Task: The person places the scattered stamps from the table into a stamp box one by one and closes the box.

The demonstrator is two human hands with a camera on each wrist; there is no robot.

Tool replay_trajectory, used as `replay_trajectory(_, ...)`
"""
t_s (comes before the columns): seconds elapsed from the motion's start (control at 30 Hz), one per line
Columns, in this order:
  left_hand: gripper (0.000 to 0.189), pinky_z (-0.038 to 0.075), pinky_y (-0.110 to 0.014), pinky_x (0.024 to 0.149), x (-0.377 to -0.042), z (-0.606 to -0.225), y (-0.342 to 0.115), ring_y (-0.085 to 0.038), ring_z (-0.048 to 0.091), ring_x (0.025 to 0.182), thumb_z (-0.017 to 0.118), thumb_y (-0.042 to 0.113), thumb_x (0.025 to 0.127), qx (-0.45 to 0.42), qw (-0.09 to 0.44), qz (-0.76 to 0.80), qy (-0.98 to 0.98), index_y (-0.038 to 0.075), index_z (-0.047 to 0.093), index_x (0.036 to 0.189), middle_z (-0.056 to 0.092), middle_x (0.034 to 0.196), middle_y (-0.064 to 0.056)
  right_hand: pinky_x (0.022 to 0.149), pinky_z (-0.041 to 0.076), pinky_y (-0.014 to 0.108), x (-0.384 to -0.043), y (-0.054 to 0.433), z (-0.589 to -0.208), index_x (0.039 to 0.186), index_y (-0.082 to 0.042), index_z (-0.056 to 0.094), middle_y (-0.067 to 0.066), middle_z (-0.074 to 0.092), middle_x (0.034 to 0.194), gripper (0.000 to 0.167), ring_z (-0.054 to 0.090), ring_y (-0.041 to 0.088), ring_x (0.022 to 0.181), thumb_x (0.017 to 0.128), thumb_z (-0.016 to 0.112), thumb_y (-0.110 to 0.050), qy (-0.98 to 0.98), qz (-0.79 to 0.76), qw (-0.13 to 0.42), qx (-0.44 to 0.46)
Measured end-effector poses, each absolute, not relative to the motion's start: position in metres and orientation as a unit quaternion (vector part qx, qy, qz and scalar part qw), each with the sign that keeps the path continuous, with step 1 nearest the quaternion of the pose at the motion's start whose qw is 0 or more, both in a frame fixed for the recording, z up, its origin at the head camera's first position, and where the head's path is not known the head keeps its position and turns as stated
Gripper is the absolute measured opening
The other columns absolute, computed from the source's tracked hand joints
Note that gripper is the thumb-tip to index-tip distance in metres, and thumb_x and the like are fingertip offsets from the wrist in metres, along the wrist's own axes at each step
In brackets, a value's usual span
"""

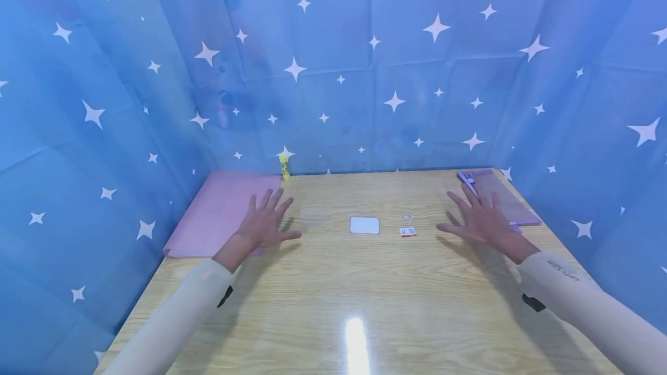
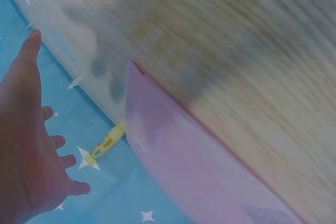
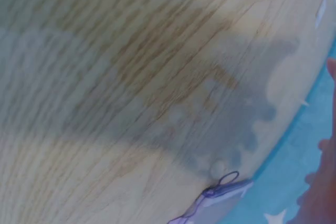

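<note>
My left hand (image 1: 264, 223) spreads its fingers over the right edge of a pink sheet (image 1: 219, 207) and holds nothing. A yellow glue stick (image 1: 284, 168) stands upright at the table's back edge, beyond that hand. On the right, my right hand (image 1: 480, 221) is also spread and holds nothing, near a purple see-through pouch (image 1: 513, 201) that it partly covers. A purple item (image 1: 467, 181) lies at the pouch's back left corner; its kind is unclear. In the left wrist view the left hand (image 2: 29, 135) has straight fingers; the right wrist view catches only part of the right hand (image 3: 321, 182).
Between the hands lie a white rounded card (image 1: 365, 225), a small clear square piece (image 1: 407, 217), a small white-and-red label (image 1: 407, 231) and a faint clear sheet (image 1: 315, 216). The wooden table (image 1: 312, 288) meets a blue star-patterned curtain (image 1: 333, 85) at its back.
</note>
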State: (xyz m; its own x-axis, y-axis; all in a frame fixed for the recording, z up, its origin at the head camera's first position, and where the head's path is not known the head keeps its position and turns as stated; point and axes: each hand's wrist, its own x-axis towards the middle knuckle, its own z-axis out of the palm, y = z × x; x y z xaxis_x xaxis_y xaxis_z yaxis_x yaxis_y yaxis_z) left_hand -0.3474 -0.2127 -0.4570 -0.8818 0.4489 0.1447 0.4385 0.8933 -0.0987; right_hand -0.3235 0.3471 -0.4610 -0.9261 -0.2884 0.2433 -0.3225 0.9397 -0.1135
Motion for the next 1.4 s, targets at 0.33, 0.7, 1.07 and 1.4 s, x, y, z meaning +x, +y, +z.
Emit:
replay_trajectory(0.33,0.101,0.009,-0.072,0.12,-0.352,-0.45,-0.183,-0.041,0.014,0.157,0.049,0.084,0.089,-0.247,0.064,0.043,-0.966,0.021,0.028,0.166,0.017,0.172,-0.014,0.111,0.009,0.083,-0.326,0.334,-0.46,0.155,-0.006,0.044,0.036,0.028,0.161,0.095,0.018,0.058,0.149,0.088,0.066,-0.069,-0.978,0.072,0.109,0.162)
replay_trajectory(0.7,0.096,0.015,-0.069,0.121,-0.357,-0.452,-0.149,-0.04,0.018,0.157,0.047,0.082,0.091,-0.273,0.063,0.048,-0.959,0.022,0.032,0.164,0.022,0.171,-0.012,0.116,0.007,0.077,-0.321,0.311,-0.459,0.155,-0.005,0.046,0.035,0.031,0.161,0.09,0.024,0.057,0.148,0.09,0.067,-0.064,-0.974,0.085,0.101,0.185)
replay_trajectory(1.07,0.093,0.015,-0.069,0.121,-0.36,-0.458,-0.123,-0.038,0.018,0.157,0.05,0.08,0.092,-0.289,0.053,0.039,-0.955,0.022,0.034,0.163,0.025,0.171,-0.013,0.118,0.006,0.075,-0.322,0.299,-0.464,0.154,-0.007,0.047,0.032,0.03,0.162,0.085,0.023,0.057,0.149,0.092,0.066,-0.062,-0.974,0.082,0.093,0.191)
replay_trajectory(1.4,0.087,0.02,-0.067,0.121,-0.36,-0.458,-0.103,-0.038,0.023,0.156,0.048,0.076,0.096,-0.311,0.059,0.048,-0.947,0.022,0.036,0.162,0.029,0.169,-0.013,0.117,0.011,0.075,-0.32,0.291,-0.468,0.151,-0.007,0.051,0.032,0.035,0.159,0.077,0.027,0.056,0.147,0.093,0.071,-0.053,-0.969,0.087,0.103,0.206)
